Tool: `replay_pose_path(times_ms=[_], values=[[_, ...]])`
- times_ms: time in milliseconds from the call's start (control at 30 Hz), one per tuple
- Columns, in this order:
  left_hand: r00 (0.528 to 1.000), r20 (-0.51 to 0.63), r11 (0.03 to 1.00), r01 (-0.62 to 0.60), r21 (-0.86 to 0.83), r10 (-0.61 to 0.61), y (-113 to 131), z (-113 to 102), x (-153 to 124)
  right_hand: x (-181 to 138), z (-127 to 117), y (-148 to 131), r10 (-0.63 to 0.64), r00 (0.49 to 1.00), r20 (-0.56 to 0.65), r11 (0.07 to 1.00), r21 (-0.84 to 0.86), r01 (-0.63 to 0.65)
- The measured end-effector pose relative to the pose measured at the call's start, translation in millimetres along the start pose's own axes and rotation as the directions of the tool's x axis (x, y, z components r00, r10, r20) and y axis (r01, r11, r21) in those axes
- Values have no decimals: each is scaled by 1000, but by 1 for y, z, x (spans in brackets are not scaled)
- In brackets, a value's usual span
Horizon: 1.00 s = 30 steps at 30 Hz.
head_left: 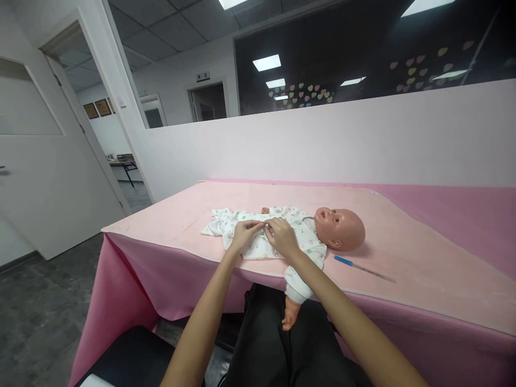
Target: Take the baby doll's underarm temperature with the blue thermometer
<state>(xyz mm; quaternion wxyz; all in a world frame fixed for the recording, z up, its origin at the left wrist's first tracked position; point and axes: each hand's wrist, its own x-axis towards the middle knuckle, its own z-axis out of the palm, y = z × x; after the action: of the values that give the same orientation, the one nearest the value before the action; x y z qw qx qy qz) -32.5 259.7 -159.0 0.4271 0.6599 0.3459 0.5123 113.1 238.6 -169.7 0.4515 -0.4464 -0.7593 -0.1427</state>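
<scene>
A baby doll (350,228) lies on its back across the table, its head to the right. It wears a white patterned top (308,239), and white patterned trousers (221,221) stretch to the left. Over the doll's middle, my left hand (245,234) and my right hand (281,234) meet with fingertips pinched together on the front of the clothing. What exactly sits between the fingertips, a tie or an edge of cloth, is too small to make out. One doll arm (291,312) hangs over the table's near edge, below my right forearm.
A thin stick with a blue handle (363,267) lies right of the doll, near the front edge. A pale pink cloth (435,263) covers the table. A white wall with a window (342,59) rises behind, and a black seat (133,355) stands at lower left.
</scene>
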Motion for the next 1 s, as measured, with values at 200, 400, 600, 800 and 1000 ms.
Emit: replay_pose_path(times_ms=[200,400,600,800,1000], values=[[995,95,998,30,-57,-25,1,-6,1,1,0,0,1,1000,-15,1000,0,-1],[1000,13,996,8,-90,-7,-4,-6,1,2,-4,-4,-81,997,19,995,-63,82],[1000,-8,993,-19,-114,18,-8,-2,2,1,-5,-7,-88,993,73,976,-191,101],[998,-30,996,-66,-61,64,-10,1,1,2,-7,-12,-141,980,140,954,-246,172],[996,-38,995,-82,-49,80,-13,0,1,1,-6,-10,-117,987,111,971,-198,137]])
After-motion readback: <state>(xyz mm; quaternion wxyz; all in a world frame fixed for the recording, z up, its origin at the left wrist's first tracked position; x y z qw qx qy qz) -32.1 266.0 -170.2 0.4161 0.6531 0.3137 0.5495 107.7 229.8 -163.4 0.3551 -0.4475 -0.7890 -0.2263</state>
